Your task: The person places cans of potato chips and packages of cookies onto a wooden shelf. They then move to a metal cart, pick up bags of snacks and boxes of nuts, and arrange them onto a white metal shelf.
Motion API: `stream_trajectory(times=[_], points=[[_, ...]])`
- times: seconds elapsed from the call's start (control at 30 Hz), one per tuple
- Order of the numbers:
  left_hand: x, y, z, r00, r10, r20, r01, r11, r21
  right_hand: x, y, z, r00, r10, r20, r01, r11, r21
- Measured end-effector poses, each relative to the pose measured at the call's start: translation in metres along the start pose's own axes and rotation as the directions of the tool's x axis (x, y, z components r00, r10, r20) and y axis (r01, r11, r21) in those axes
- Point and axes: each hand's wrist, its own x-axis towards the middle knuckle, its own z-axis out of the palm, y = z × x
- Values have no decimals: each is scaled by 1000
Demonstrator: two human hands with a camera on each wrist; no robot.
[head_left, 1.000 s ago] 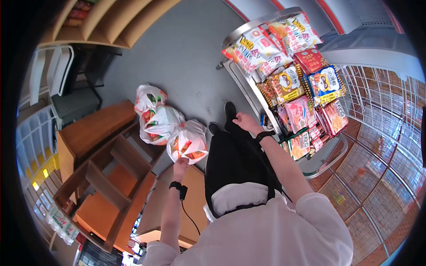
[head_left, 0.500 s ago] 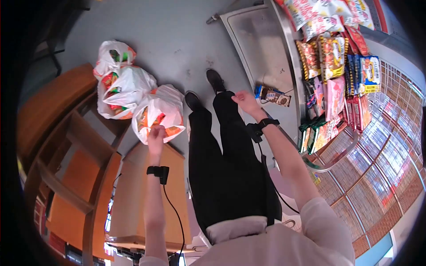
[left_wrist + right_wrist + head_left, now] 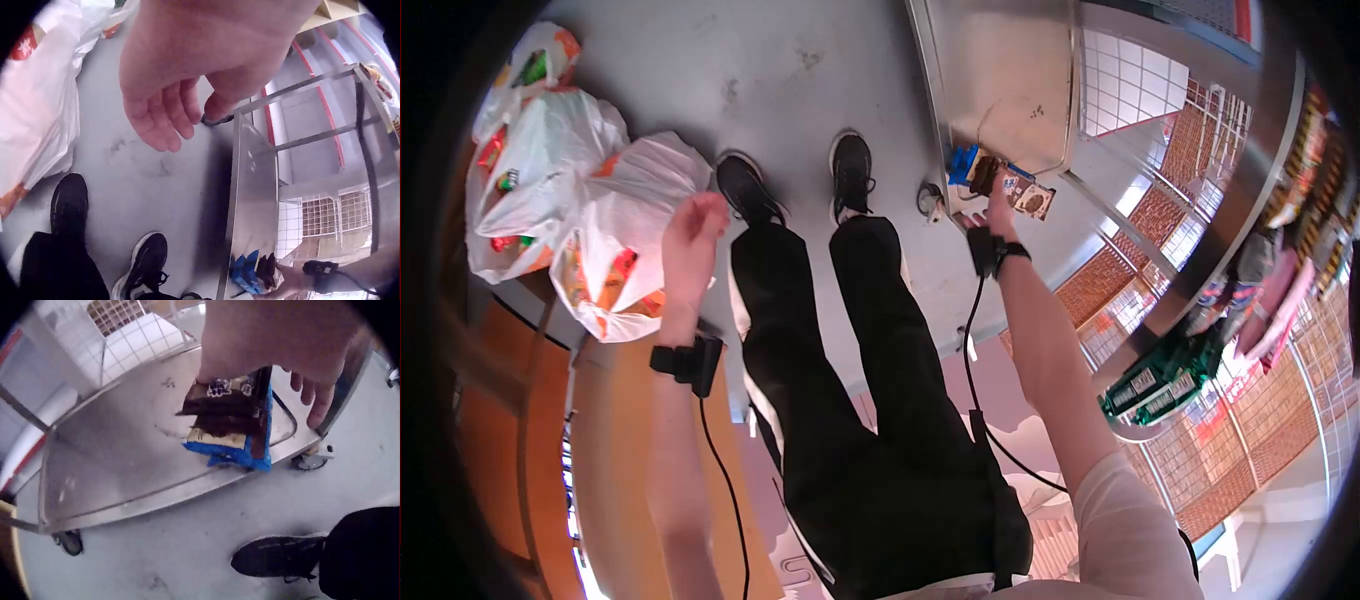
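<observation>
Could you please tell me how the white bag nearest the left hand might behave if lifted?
The bag will probably sag and shift shape, since its plastic looks thin and creased. It may feel heavy for such thin material, as it bulges around colourful contents.

No word or number can be read for sure. On the brown packs (image 3: 225, 422), pale marks like writing are seen, but they are too small and blurry to be read. On the green packs (image 3: 1165, 395), dark marks are printed on little white labels (image 3: 1141, 381), and white marks are shown on a red wrapper (image 3: 24, 47) in a white bag (image 3: 40, 106), but these are not clear enough to be read either.
</observation>
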Motion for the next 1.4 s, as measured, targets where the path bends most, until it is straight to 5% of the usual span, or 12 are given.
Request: stream_trajectory(times=[0.2,0.3,0.37,0.47,0.8,1.13,1.4], points=[[12,-24,47,997,-81,4,81,996,-32,81,-18,-7,903,30,429,-147,959,242],[18,-43,66,994,-105,42,107,992,-65,92,-27,-1,897,6,442,-168,930,327],[21,-54,73,991,-106,81,106,994,5,87,-40,-1,875,121,469,-305,890,339],[20,-53,84,990,-105,93,102,994,35,70,-48,-7,805,-21,593,-205,928,312],[37,-29,98,984,-109,141,80,977,195,151,14,-8,868,-197,456,-180,732,657],[45,-30,106,989,-92,120,76,988,132,142,23,-22,893,-179,412,-111,800,590],[45,-29,115,985,-82,153,58,986,154,39,15,-13,989,-138,-47,143,848,510]])
